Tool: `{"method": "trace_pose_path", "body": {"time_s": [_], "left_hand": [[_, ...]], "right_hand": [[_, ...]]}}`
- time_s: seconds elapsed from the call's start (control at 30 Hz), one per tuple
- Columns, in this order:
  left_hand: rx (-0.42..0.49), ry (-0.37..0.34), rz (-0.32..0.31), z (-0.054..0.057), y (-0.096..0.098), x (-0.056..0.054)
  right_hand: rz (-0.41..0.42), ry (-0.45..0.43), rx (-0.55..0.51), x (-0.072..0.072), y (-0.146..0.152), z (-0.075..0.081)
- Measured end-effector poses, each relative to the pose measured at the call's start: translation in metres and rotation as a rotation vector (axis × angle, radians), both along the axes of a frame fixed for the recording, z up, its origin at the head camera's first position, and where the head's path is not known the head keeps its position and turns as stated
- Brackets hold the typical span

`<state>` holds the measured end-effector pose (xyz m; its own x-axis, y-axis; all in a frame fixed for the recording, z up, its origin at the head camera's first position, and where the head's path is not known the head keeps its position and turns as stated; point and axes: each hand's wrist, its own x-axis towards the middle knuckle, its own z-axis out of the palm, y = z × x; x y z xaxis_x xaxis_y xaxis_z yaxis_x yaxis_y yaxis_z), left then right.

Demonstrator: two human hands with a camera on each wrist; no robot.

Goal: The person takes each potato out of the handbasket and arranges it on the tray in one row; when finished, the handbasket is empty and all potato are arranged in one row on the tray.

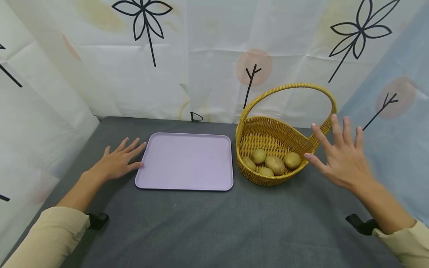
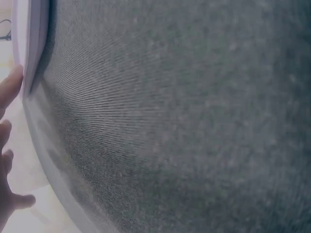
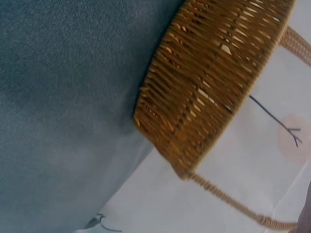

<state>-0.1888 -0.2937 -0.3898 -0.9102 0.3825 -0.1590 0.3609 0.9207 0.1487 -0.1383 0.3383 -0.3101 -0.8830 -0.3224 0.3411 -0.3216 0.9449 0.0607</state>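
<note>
My left hand (image 1: pixel 117 162) spreads its fingers at the left edge of a lilac rectangular tray (image 1: pixel 187 162), the thumb right at its rim. In the left wrist view the tray's raised edge (image 2: pixel 36 43) shows beside the thumb (image 2: pixel 12 87). A yellow woven basket (image 1: pixel 268 130) with a tall arched handle stands right of the tray, holding several potatoes (image 1: pixel 275 165). My right hand (image 1: pixel 345 163) has its fingers fanned out by the basket's right side, overlapping the handle's foot in the head view. Neither hand grips anything. The right wrist view shows the basket's wicker wall (image 3: pixel 209 82).
A grey cloth (image 1: pixel 201 227) covers the table under the tray and basket. White printed curtains (image 1: pixel 214 74) hang behind the table's back edge and along the left, with a bluish panel (image 1: pixel 402 149) at the right. Dark straps (image 1: pixel 97 221) sit at both wrists.
</note>
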Motion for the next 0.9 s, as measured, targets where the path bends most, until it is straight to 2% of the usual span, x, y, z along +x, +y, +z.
{"method": "trace_pose_path", "body": {"time_s": [0.23,0.4,0.5,0.73,0.9], "left_hand": [[0.064,-0.059,-0.022,-0.002,0.005,0.003],[0.073,-0.085,-0.016,-0.003,0.004,0.004],[0.083,-0.089,-0.014,-0.003,0.003,0.004],[0.098,-0.107,-0.025,-0.003,0.003,0.002],[0.107,-0.094,-0.05,-0.004,0.005,0.001]], "right_hand": [[0.156,0.041,-0.015,-0.011,-0.011,-0.009],[0.206,0.01,-0.052,-0.014,-0.017,-0.009],[0.197,-0.082,-0.097,-0.017,-0.021,-0.009],[0.101,-0.404,-0.268,-0.022,-0.028,-0.003],[0.05,-0.55,-0.367,-0.031,-0.029,0.002]]}}
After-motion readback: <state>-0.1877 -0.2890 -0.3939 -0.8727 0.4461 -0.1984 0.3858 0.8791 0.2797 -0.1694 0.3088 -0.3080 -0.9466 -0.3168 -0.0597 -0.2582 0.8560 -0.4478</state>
